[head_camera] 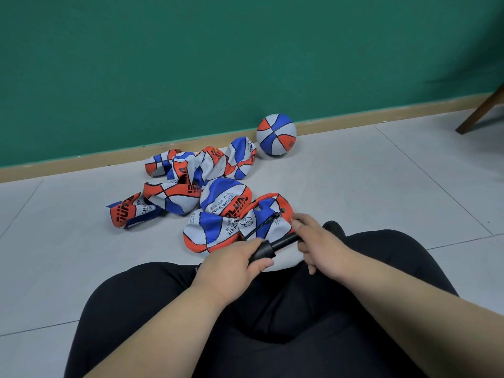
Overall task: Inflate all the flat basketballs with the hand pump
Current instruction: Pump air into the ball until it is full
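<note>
Head view: my left hand (231, 261) and right hand (319, 241) grip the black plastic hand pump (272, 246) for pumping, its hose (263, 225) feeding 1 flat red-white-blue basketball (261, 210).

Orange-blue-grey panelled basketballs (207, 203), black pump (275, 245)

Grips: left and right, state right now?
Left grip: closed, holds the pump at its near end.
Right grip: closed, holds the pump at its far end.

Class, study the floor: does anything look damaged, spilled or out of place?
Nothing spilled or broken. The crumpled red, blue and grey flat basketballs lie heaped because they are deflated; one round inflated basketball rests apart beside the green wall.
</note>
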